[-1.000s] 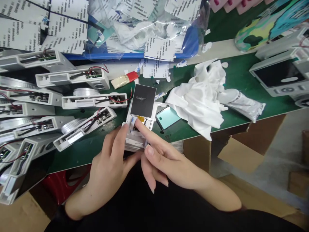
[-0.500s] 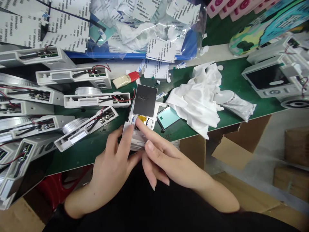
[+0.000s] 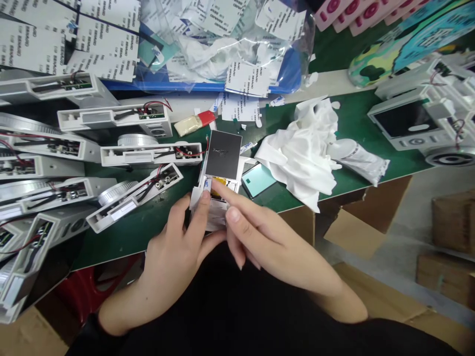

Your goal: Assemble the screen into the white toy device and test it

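Note:
A white camera body (image 3: 213,220) stands at the table's front edge. Its dark LCD screen (image 3: 223,154) lies tipped out at the far end, with a yellow ribbon cable (image 3: 218,187) showing below it. My left hand (image 3: 178,237) closes on the body, thumb along the near edge and index finger on top beside a small white tab (image 3: 206,184). From the right, my right hand (image 3: 256,230) points a stretched index finger at the ribbon area, its thumb apart and other fingers loosely bent. Whether that fingertip presses I cannot tell.
Several opened white cameras (image 3: 152,154) with red wires crowd the left. A brush (image 3: 195,122) lies beyond the screen. To the right are a greenish panel (image 3: 259,180), a crumpled white cloth (image 3: 300,148) and more cameras (image 3: 408,118). Behind stands a blue tray (image 3: 293,74) of backing sheets.
My right index finger has shifted slightly over the ribbon area, and my right hand's lower fingers have drawn up a little. My left hand keeps its hold on the camera.

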### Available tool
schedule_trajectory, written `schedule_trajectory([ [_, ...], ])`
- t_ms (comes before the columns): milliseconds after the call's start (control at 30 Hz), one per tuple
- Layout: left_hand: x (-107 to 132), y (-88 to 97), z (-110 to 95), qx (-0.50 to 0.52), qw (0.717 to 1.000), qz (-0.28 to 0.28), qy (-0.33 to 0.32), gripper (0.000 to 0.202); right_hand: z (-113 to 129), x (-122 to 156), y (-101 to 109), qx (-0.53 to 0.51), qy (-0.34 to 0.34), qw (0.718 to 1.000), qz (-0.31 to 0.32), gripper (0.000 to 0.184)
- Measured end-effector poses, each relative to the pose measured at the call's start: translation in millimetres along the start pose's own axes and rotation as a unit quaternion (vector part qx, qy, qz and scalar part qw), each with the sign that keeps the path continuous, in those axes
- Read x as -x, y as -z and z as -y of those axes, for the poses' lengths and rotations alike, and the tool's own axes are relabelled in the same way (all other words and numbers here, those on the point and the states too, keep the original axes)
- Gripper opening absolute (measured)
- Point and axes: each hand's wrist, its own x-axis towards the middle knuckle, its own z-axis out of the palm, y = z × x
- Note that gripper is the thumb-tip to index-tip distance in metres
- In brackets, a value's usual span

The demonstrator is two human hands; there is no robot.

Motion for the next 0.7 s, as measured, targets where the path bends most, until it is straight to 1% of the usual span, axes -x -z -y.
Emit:
schedule_trajectory([
  [33,-0.3,0.5,0.0,0.000,1.000,0.000,-0.002,0.051,1.6,-0.5,1.5,0.060,0.013,0.997,-0.036,0.061],
  [100,-0.7,1.5,0.1,-0.001,1.000,0.006,-0.001,0.055,4.2,-2.2,3.5,0.173,0.040,0.980,-0.094,0.054],
  [167,-0.9,2.3,0.4,-0.002,1.000,0.011,0.001,0.056,5.1,-4.2,3.8,0.269,0.080,0.951,-0.131,0.052],
  [267,-0.4,2.4,1.2,0.000,1.000,0.013,0.004,0.056,1.7,-7.3,1.6,0.385,0.141,0.895,-0.174,0.050],
  [367,0.8,1.9,1.8,0.006,1.000,0.009,0.004,0.057,-6.4,-9.3,0.2,0.460,0.184,0.842,-0.212,0.049],
  [467,1.4,2.3,2.2,0.002,1.000,0.015,0.001,0.059,-14.5,-8.3,4.0,0.483,0.203,0.811,-0.261,0.054],
  [533,1.3,3.1,2.6,-0.002,1.000,0.023,0.000,0.061,-17.8,-6.0,8.9,0.470,0.216,0.807,-0.286,0.058],
  [567,1.1,3.4,2.9,-0.001,1.000,0.026,-0.001,0.061,-18.9,-4.7,11.3,0.457,0.232,0.811,-0.281,0.057],
  [633,0.5,3.8,3.8,0.006,1.000,0.028,0.000,0.060,-20.3,-3.5,14.6,0.429,0.266,0.831,-0.231,0.050],
  [700,-0.2,4.0,4.6,0.020,0.999,0.029,0.003,0.058,-21.5,-4.9,15.5,0.419,0.275,0.847,-0.177,0.048],
])
